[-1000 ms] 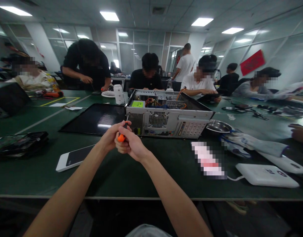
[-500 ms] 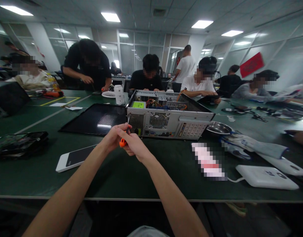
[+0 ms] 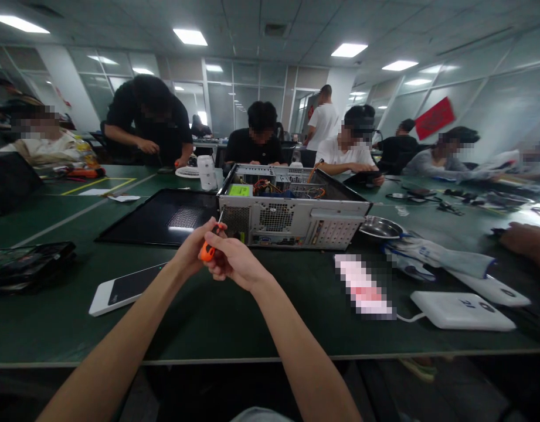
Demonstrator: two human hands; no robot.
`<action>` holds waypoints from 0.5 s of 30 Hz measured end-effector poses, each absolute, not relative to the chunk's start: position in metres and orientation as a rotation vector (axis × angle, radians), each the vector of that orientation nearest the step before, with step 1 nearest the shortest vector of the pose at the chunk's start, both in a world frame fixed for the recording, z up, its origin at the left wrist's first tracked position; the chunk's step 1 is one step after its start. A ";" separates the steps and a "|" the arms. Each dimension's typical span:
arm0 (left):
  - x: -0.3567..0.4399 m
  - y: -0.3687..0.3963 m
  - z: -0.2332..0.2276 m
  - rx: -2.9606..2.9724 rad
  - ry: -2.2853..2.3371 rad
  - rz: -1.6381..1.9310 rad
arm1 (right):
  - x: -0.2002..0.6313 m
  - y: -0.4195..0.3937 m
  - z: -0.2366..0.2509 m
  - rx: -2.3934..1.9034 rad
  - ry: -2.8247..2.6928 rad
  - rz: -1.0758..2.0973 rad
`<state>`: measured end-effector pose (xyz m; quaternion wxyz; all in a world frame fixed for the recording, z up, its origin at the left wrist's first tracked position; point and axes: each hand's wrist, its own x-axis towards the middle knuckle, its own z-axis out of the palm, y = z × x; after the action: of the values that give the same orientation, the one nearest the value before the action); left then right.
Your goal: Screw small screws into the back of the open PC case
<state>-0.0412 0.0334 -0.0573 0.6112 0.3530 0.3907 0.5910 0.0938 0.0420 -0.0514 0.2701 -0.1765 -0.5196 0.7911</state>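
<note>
From my feed I see two bare forearms — no sleeves, no watch, no rings or bands that I can make out. The left hand (image 3: 191, 251) and right hand (image 3: 234, 261) are ungloved, with short nails. At the bottom edge shows a sliver of grey garment (image 3: 261, 414) — too little to name.

Bare sheet-metal computer case (image 3: 291, 220), glossy orange plastic screwdriver handle (image 3: 207, 252), matt green table (image 3: 234, 310)
</note>
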 end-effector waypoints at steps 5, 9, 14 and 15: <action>-0.044 0.031 -0.053 0.703 0.765 1.421 | 0.088 0.037 -0.048 -0.273 -1.170 2.295; -0.044 0.035 -0.055 0.716 0.714 1.418 | 0.089 0.039 -0.050 -0.407 -1.152 2.235; -0.041 0.036 -0.056 0.788 0.791 1.443 | 0.095 0.040 -0.051 -0.492 -1.325 2.068; -0.041 0.035 -0.055 0.797 0.802 1.440 | 0.096 0.039 -0.050 -0.469 -1.339 2.061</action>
<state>-0.0408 0.0353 -0.0551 0.6094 0.3452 0.3472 0.6236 0.0956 0.0393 -0.0505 0.3143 -0.1780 -0.5082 0.7818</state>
